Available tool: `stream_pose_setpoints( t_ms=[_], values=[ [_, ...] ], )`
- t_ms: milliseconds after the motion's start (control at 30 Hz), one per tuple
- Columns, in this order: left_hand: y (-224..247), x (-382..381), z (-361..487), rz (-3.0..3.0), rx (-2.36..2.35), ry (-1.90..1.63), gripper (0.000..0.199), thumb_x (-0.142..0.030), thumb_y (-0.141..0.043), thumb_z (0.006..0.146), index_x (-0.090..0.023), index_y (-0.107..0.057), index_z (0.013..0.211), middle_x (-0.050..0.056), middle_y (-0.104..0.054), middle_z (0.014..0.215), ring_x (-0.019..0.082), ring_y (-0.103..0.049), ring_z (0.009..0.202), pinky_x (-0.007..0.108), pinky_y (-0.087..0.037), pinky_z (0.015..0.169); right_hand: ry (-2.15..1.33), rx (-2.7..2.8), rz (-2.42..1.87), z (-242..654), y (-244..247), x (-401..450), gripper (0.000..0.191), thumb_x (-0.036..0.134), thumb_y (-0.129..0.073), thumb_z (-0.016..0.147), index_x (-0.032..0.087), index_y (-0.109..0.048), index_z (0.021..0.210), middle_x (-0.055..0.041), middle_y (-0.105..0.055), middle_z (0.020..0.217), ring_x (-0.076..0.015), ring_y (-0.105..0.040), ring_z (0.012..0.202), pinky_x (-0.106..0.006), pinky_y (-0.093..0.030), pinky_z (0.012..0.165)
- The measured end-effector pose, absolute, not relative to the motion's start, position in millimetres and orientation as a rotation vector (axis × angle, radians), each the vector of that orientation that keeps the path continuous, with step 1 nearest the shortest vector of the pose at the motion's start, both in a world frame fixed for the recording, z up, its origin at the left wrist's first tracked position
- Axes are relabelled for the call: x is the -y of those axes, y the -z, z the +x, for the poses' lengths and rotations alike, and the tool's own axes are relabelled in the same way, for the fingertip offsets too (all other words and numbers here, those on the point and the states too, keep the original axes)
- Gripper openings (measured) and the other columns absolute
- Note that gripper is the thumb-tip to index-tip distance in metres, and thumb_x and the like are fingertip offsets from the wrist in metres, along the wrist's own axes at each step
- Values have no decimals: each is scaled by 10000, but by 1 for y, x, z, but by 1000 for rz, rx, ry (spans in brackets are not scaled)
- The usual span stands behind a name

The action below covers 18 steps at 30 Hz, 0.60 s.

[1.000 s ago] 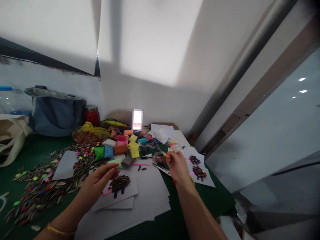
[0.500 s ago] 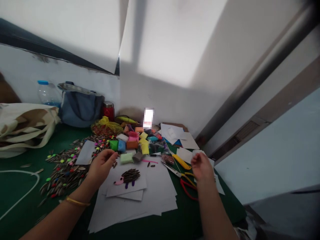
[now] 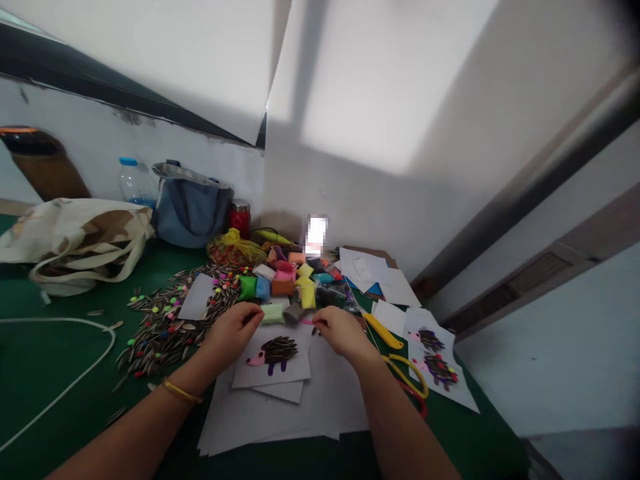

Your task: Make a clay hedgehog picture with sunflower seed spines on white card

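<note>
A hedgehog picture (image 3: 274, 355) lies on white paper sheets (image 3: 320, 400), with a pink face, a back of seeds and purple legs. My left hand (image 3: 231, 337) is closed in a pinch at the picture's upper left; whatever its fingers hold is too small to make out. Just right of the picture, my right hand (image 3: 341, 330) is also pinched, near a few loose seeds and a pink strip (image 3: 306, 322). A pale green clay pack (image 3: 273, 314) and a grey clay piece (image 3: 294, 313) lie between the hands.
Seeds with coloured balls (image 3: 165, 333) spread at left. Colourful clay packs (image 3: 283, 283) stand behind. A yellow cutter (image 3: 384, 331), scissors (image 3: 410, 377) and two more hedgehog pictures (image 3: 440, 372) are at right. Bags (image 3: 193, 210), a bottle (image 3: 136, 185) and a red flask (image 3: 240, 219) line the wall.
My right hand has moved left from beside the scissors to the picture's right side, uncovering the two other hedgehog pictures. My left hand stays pinched near the picture. The view has shifted left.
</note>
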State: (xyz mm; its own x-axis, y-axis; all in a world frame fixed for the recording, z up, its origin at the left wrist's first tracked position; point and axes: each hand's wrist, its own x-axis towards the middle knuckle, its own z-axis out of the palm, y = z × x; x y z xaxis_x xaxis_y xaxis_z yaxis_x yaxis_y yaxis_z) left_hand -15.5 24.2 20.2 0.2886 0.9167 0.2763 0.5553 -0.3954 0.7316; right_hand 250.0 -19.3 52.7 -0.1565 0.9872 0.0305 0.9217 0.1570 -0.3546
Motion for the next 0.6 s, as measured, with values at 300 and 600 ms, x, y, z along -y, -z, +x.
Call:
stream_pose_setpoints(
  t_ms=[300, 600],
  values=[
    [-13, -34, -26, 2033, -1470, -893, 279, -427, -517, 868, -217, -695, 915, 45, -712, 929, 224, -639, 858, 308, -481, 748, -250, 2231, -2010, 248, -30, 15, 162, 259, -584, 892, 232, -722, 972, -56, -690, 974, -201, -634, 926, -266, -411, 730],
    [-11, -26, -15, 2134, -1431, -838, 271, -389, -479, 886, -216, -682, 931, 60, -698, 947, 228, -635, 885, 327, -482, 794, -113, 2208, -1804, 212, -17, 9, 437, 327, -615, 894, 243, -560, 1320, -79, -671, 1096, -233, -609, 1000, -293, -428, 808]
  ],
)
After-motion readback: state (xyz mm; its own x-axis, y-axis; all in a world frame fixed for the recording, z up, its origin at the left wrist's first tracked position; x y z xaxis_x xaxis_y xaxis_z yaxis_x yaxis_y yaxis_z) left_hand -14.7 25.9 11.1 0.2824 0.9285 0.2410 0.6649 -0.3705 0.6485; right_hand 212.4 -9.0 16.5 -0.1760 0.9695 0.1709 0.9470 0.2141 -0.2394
